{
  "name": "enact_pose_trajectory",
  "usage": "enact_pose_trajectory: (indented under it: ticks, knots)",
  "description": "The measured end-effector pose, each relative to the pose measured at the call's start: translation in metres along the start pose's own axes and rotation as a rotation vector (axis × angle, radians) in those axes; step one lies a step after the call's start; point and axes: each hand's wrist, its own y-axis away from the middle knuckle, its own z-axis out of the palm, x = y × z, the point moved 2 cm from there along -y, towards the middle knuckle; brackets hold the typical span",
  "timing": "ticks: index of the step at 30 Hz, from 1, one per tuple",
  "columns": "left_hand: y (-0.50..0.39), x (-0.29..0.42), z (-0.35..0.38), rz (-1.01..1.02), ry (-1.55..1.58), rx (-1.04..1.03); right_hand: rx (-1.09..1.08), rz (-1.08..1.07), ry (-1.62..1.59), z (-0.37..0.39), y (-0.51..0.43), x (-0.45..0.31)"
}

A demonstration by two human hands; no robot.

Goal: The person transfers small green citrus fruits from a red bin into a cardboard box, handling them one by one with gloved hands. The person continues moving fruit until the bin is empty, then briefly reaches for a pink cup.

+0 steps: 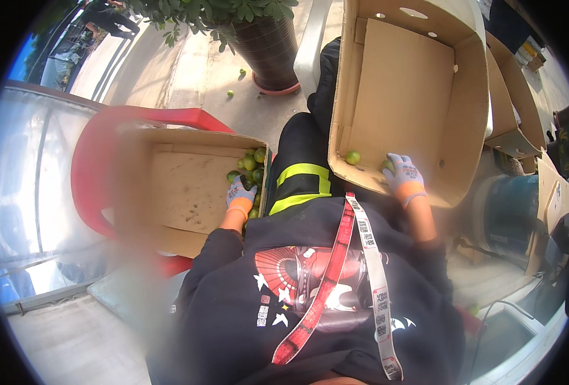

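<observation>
My left hand (240, 192), in a grey glove with an orange cuff, reaches into a shallow cardboard box (183, 187). Its fingers touch green citrus fruits (249, 162) bunched along that box's right side; whether they grip one is hidden. A deeper cardboard box (404, 91) rests tilted by my right leg. Inside its near end, my gloved right hand (404, 176) has a green citrus fruit (388, 166) between thumb and fingers. Another single fruit (352, 157) lies to the left of that hand, in the corner.
A red plastic chair (92, 168) supports the left box. Ahead stands a potted plant (267, 53), with loose fruit (230, 93) on the floor nearby. More cardboard boxes (515, 96) and a dark green drum (510, 214) are at right. A person (108, 19) stands far off at upper left.
</observation>
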Motion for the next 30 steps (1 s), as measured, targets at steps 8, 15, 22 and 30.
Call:
enact_pose_trajectory:
  ticks: [8,15,22,30]
  knots:
    - [-0.004,-0.006,-0.008,-0.016,0.071,0.179,0.102,-0.039,-0.059,-0.006,0.005,-0.002]
    - [0.045,0.107,-0.086,0.462,1.051,0.075,0.082,-0.351,-0.638,-0.046,0.019,-0.055]
    - [0.118,0.207,-0.098,0.740,1.212,-0.582,-0.425,-0.472,-1.222,-0.038,0.035,-0.107]
    - [0.003,0.023,-0.051,0.097,0.584,0.133,-0.019,-0.073,-0.251,-0.011,0.006,-0.038]
